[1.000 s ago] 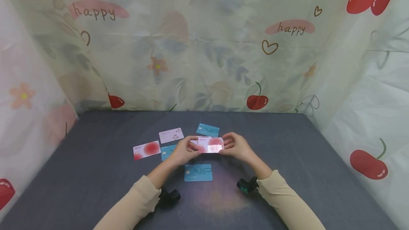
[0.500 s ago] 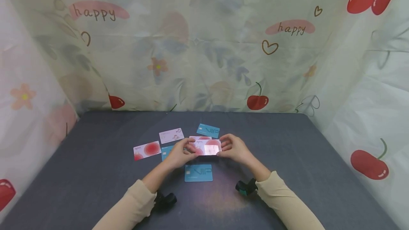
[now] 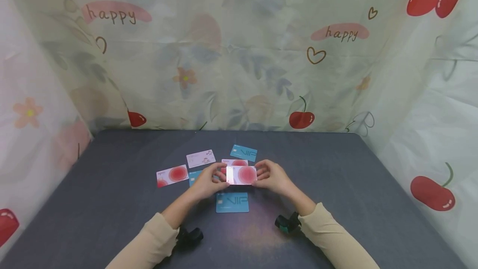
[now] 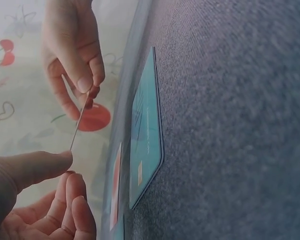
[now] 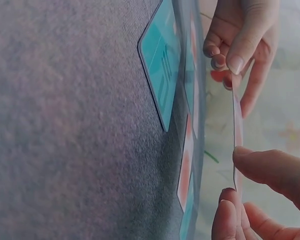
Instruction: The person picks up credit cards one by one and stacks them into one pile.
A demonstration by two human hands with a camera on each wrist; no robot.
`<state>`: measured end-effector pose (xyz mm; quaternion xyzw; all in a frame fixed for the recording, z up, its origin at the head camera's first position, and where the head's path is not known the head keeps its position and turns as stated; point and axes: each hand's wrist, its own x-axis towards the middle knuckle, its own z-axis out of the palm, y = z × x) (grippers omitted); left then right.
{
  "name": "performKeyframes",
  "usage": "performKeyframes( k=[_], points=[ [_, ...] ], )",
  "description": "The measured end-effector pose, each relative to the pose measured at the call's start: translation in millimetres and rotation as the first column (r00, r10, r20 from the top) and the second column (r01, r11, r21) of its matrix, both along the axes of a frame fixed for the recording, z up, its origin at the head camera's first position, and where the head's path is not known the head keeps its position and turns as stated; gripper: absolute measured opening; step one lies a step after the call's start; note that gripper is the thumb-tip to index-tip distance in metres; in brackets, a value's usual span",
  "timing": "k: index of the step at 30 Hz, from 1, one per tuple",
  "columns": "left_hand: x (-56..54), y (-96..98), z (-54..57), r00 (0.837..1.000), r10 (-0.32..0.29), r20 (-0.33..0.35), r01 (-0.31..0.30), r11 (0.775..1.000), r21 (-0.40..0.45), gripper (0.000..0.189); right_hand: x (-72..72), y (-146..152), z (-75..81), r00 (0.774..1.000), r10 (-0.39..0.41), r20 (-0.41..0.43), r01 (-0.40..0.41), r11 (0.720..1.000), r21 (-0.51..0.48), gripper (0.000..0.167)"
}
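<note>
Both hands hold a pink-and-white card with a red circle [image 3: 242, 175] up off the table, one at each end. My left hand [image 3: 206, 181] pinches its left end between thumb and fingers. The right hand [image 3: 275, 177] pinches the opposite end the same way. In the left wrist view the held card [image 4: 79, 125] appears nearly edge-on. Partly hidden behind it, another pink card with a red circle [image 3: 239, 162] lies on the table. Nearer me, below the held card, a blue VIP card [image 3: 232, 203] lies flat; the left wrist view shows a dark edge along it.
To the left lie a pink card with a red circle [image 3: 172, 175], a pale pink card [image 3: 201, 159] and a blue card [image 3: 195, 176] partly covered by my left hand. A blue VIP card [image 3: 244, 152] lies farther back. A printed curtain [image 3: 239, 74] surrounds the dark table [image 3: 123, 219].
The held card has come slightly toward me and down, with both hands. More of the pink card behind it shows. The glare has shifted left across its face.
</note>
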<state>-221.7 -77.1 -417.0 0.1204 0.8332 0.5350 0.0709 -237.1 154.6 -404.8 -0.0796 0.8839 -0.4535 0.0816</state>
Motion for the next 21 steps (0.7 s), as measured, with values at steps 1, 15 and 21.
performKeyframes(
  k=[1, 15, 21],
  points=[
    [0.5, -0.8, 0.0, 1.000, -0.001, 0.001, 0.001, 1.000, -0.003, 0.053, 0.4, 0, -0.3, 1.000, 0.001, 0.002, -0.001, 1.000, -0.001, 0.048],
    [6.8, -13.2, -2.9, 0.999, -0.052, -0.012, 0.052, 0.999, -0.003, 0.054, 8.5, -7, -1.5, 0.999, 0.041, 0.026, -0.041, 0.999, -0.012, 0.048],
    [10.4, -18.4, -3.1, 0.998, -0.067, 0.006, 0.067, 0.998, -0.015, 0.054, 11.5, -10, -1.2, 0.997, 0.063, 0.039, -0.063, 0.998, -0.014, 0.049]
  ],
)
